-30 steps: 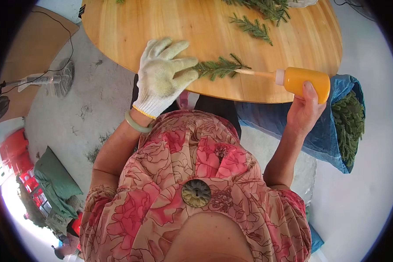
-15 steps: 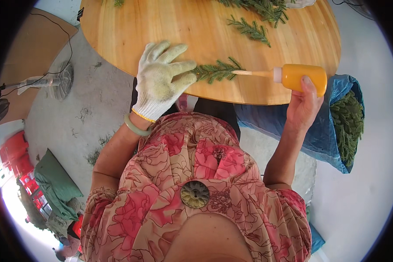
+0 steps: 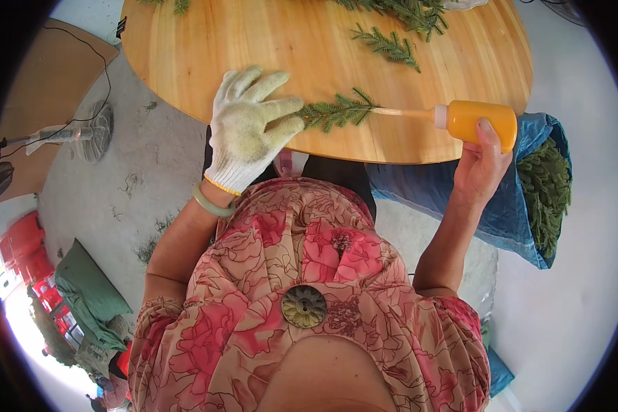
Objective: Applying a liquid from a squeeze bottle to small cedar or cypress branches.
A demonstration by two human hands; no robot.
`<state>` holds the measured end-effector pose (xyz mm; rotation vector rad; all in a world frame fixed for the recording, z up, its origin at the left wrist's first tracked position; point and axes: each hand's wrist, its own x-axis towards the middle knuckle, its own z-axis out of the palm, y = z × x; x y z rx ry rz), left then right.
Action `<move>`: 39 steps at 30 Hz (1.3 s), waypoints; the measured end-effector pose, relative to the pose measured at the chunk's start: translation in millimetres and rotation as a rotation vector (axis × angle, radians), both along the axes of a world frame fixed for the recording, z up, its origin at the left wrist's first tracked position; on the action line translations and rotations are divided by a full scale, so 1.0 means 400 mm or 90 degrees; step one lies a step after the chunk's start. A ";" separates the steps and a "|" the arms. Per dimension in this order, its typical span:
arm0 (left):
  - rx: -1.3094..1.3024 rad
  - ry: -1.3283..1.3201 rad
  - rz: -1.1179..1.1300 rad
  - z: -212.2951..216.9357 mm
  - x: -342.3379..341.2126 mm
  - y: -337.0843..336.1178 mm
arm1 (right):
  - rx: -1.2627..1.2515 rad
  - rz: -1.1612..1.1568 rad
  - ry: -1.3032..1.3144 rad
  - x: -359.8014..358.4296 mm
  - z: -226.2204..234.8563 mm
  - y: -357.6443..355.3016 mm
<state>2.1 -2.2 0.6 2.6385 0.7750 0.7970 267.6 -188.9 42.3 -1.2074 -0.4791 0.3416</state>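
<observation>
My left hand (image 3: 253,127), in a white knit glove with a yellowish palm, lies palm up over the table's near edge. Its thumb and a finger close on one end of a green fir sprig (image 3: 336,112). From the right, my bare right hand (image 3: 483,165) grips a yellow squeeze bottle (image 3: 481,126) lying sideways, pale collar and long tapered nozzle pointing left. The nozzle's tip is at the right end of the sprig; whether the two touch, I cannot tell.
The round wooden table (image 3: 254,41) carries another fir sprig (image 3: 389,47) and a heap of fir branches (image 3: 419,15) at the far side. Below its right edge stands a blue sack (image 3: 484,220) with fir greenery in its mouth. A plastic-wrapped fan (image 3: 96,134) is on the left.
The bottle has shifted slightly right, so its nozzle tip has drawn back along the sprig to its right end. My left hand still holds the sprig.
</observation>
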 end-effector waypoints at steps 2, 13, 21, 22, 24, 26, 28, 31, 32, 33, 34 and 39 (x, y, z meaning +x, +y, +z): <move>0.004 0.000 -0.002 0.001 0.000 -0.001 | 0.000 -0.009 -0.004 0.003 0.000 -0.004; 0.012 0.014 -0.013 0.002 0.002 0.002 | 0.003 -0.048 -0.015 0.020 0.008 -0.025; -0.015 0.056 -0.004 0.009 0.000 0.001 | -0.025 -0.070 -0.041 0.043 0.000 -0.046; 0.002 0.042 -0.006 0.007 0.001 0.001 | -0.023 -0.069 -0.044 0.044 -0.001 -0.049; 0.020 0.028 -0.008 0.005 0.001 -0.001 | -0.021 -0.068 -0.045 0.046 -0.001 -0.054; 0.021 0.029 -0.010 0.005 0.001 -0.004 | -0.018 -0.062 -0.041 0.045 0.000 -0.061; 0.026 0.030 -0.010 0.004 0.001 -0.006 | -0.011 -0.076 -0.031 0.035 0.008 -0.053; 0.028 0.026 -0.012 0.003 0.005 -0.007 | -0.006 -0.093 -0.019 0.035 0.017 -0.058; 0.025 0.022 -0.013 0.003 0.007 -0.006 | -0.008 -0.096 -0.017 0.037 0.019 -0.063; 0.025 0.021 -0.014 0.005 0.009 -0.004 | -0.008 -0.098 -0.018 0.042 0.019 -0.068; 0.020 0.021 -0.014 0.006 0.011 -0.002 | -0.001 -0.099 -0.021 0.050 0.018 -0.073; 0.033 0.023 -0.007 0.021 0.006 0.018 | 0.104 -0.090 0.079 0.100 0.011 -0.104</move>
